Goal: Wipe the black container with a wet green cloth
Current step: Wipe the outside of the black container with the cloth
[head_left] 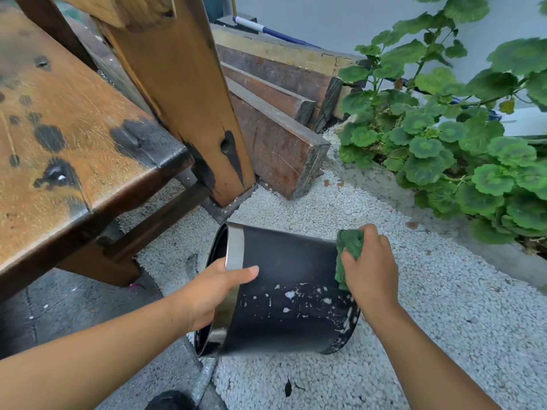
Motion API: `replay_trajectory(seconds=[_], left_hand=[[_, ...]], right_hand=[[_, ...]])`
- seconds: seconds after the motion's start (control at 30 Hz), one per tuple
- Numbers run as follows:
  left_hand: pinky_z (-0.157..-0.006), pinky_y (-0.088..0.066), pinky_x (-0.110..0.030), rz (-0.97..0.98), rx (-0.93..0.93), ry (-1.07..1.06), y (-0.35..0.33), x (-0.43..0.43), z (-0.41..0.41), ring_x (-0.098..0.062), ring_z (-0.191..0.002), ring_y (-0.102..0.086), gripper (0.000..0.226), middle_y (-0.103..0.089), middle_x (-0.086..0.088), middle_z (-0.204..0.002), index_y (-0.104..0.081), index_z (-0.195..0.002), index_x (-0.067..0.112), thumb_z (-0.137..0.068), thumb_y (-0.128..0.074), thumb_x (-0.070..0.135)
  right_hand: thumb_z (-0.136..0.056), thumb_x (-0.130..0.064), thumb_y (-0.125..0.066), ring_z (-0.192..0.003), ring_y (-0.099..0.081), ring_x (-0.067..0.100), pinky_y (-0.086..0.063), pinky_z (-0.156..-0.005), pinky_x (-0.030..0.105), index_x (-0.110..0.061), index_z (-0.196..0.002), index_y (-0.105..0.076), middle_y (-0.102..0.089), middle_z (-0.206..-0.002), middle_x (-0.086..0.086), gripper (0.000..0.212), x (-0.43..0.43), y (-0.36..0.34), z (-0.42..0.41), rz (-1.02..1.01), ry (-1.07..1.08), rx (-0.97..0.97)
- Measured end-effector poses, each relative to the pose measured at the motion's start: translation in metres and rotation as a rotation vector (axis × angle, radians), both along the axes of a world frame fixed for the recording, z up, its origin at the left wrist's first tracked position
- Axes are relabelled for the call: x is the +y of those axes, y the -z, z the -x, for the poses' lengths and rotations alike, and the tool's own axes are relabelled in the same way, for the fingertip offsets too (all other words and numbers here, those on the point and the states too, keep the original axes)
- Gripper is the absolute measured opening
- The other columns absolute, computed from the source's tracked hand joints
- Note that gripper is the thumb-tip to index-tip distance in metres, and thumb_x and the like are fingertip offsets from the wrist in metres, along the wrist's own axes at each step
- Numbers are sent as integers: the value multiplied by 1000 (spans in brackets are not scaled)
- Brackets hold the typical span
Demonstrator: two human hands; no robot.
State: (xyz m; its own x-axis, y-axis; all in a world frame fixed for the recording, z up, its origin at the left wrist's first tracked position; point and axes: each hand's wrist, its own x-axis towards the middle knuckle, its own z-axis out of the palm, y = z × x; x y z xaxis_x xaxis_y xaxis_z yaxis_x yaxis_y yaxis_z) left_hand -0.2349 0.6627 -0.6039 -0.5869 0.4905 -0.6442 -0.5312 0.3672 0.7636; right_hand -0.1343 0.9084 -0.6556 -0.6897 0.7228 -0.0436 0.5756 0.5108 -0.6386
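**Black tub on its side, cloth at its base end**

The black round container with a silver metal band at its rim [290, 294] lies tipped on its side on the white gravel ground [444, 321]. Its open mouth faces left and its base faces right. White flecks [291, 295] dot the side wall turned up towards us, thickest near the base.

The left hand [213, 291] grips the rim. Its thumb lies flat along the outer wall just past the band, and its fingers go over the edge into the mouth, out of sight. The forearm comes in low from the bottom left, wrist straight.

The right hand [370, 273] is closed around a bunched dark green cloth [350, 244], knuckles up. It presses the cloth against the upper edge of the base end. The cloth bulges out above the fingers and hangs down a little along the container's edge. That forearm rises from the bottom right.

Just behind the container stands a stained brown wooden bench [74, 128] with dark patches. Rough wooden planks [278, 149] lean on edge behind it. A leafy green plant [444, 149] fills the right side.
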Motion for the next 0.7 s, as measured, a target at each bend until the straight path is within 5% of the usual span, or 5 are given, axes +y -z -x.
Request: replay_trajectory(seconds=[0.2, 0.3, 0.37, 0.53, 0.7], left_hand=[[-122, -25, -49, 79, -22, -194, -5, 0, 10, -17, -131, -51, 31, -71, 11, -123, -69, -119, 25, -92, -68, 42], [-103, -46, -40, 64, 0, -196, -13, 8, 9, -8, -101, -72, 24, -79, 10, -104, -71, -112, 19, -97, -63, 37], [-96, -55, -44, 46, 32, -207, -18, 11, 10, -22, -99, -77, 31, -80, -5, -109, -74, -114, 12, -100, -60, 35], [-75, -58, -31, 67, 73, -268, -9, 22, 3, -30, -106, -72, 46, -74, -18, -119, -65, -123, -2, -101, -56, 38], [-76, -51, -39, 17, 17, -254, -9, 38, -4, -32, -85, -63, 55, -61, -19, -85, -63, -99, 7, -98, -47, 60]], right_hand=[[-91, -21, -68, -72, -54, 3, -37, -51, 18, -35, -100, -43, -51, -94, -8, 30, -20, -24, 5, 85, -58, 235], [-90, -22, -69, -73, -55, 1, -40, -54, 18, -38, -96, -44, -51, -93, -14, 31, -38, -40, 8, 148, -104, 303], [-89, -22, -69, -75, -55, -1, -42, -57, 18, -39, -96, -44, -51, -93, -15, 32, -55, -49, 8, 160, -156, 322], [-87, -23, -71, -83, -56, 2, -52, -68, 27, -39, -102, -44, -50, -100, -16, 35, -99, -59, 5, 195, -315, 314], [-89, -25, -68, -90, -59, 20, -53, -74, 41, -32, -113, -41, -44, -105, -8, 37, -125, -52, -1, 162, -393, 258]])
